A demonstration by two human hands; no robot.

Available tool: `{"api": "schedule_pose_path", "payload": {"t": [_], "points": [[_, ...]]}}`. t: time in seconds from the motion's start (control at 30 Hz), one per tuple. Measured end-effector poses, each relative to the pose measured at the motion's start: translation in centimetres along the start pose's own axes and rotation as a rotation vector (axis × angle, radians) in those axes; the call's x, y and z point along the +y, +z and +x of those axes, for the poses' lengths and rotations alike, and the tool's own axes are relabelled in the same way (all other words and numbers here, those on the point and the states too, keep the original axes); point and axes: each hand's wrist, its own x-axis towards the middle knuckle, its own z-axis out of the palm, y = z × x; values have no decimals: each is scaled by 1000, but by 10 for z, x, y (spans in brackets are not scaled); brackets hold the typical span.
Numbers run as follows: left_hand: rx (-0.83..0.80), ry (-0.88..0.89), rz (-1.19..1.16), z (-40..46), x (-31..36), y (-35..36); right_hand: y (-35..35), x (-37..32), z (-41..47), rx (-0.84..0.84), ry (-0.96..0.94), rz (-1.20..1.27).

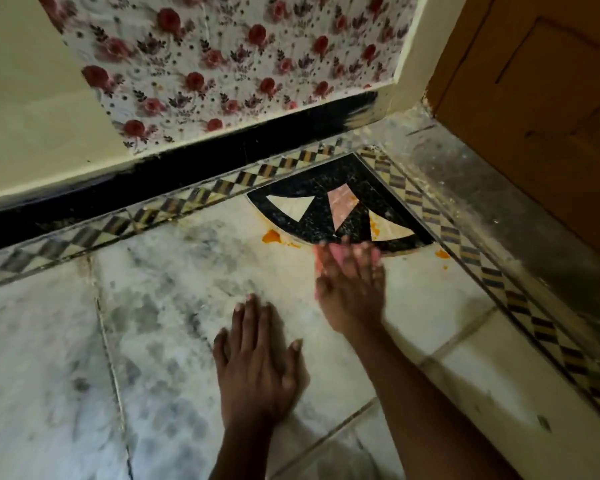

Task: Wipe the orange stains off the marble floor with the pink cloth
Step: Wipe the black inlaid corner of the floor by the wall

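Right hand point(350, 285) presses the pink cloth point(321, 263) flat, blurry though; should sweep left over that orange stain point(271, 236), left hand point(257, 362) lying open.

- The left hand point(257, 358) lies flat on the marble floor point(66, 341), fingers spread, palm down, holding nothing.
- The right hand point(352, 285), blurred, presses the pink cloth point(326, 258) to the floor; only a strip of cloth shows past the fingers.
- The cloth sits at the curved edge of a black inlay point(340, 202) set with pale and pink triangles in the corner.
- Orange stains point(271, 236) show just left of the cloth; another spot point(442, 253) lies to its right, and smaller smears mark the inlay.
- A checkered border strip point(201, 199) runs along the black skirting point(153, 178).
- Above it hangs floral wallpaper point(222, 64); a wooden door point(534, 98) stands at right.
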Motion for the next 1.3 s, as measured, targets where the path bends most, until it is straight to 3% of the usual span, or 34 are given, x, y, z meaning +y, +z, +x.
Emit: {"api": "schedule_pose_path", "payload": {"t": [0.07, 0.13, 0.23, 0.3, 0.37, 0.4, 0.47, 0.57, 0.63, 0.73, 0.83, 0.9, 0.97, 1.07, 1.13, 1.2, 1.3], "points": [[-12, -9, -14, 0, 3, -5, -11, 9, -54, -55, -257, -58], [-37, -18, -14, 0, 3, -9, -25, 41, -106, -134, -300, -85], [-50, -9, -17, 2, 3, -9, -26, 85, -98, -94, 49, -68], [-61, -8, -8, 1, 2, -5, -18, 77, -54, -27, 356, -36], [-57, -11, 4, 0, 1, -3, -12, 43, -6, -2, 486, 6], [-52, -13, 3, -1, 0, -1, -8, 24, 8, -9, 440, 6], [-37, -1, -2, 1, 0, -1, -5, -5, 4, 1, 159, -27], [-40, -2, -13, 1, 0, -5, -21, -2, -74, -33, -276, -33], [-48, -6, -7, 0, 1, -7, -32, 38, -117, -45, -321, -32], [-52, 0, -2, 4, 0, -8, -29, 82, -92, -32, 0, -35], [-82, 0, 7, 0, -1, -5, -16, 61, -23, 0, 358, 28], [-69, 22, 6, 1, -2, -5, -5, 31, 10, -11, 389, 91], [-65, 23, 7, 2, -4, -4, 2, 3, 5, 31, 234, 64], [-68, 17, -3, 0, -4, -3, -5, -2, -59, 21, -171, 26], [-71, 16, -22, 0, -3, -7, -16, 27, -97, -36, -244, 20], [-82, 15, -34, 0, -4, -8, -22, 68, -100, -71, -84, -3], [-68, 16, -40, 0, -1, -6, -22, 98, -39, -42, 313, 31]]}}
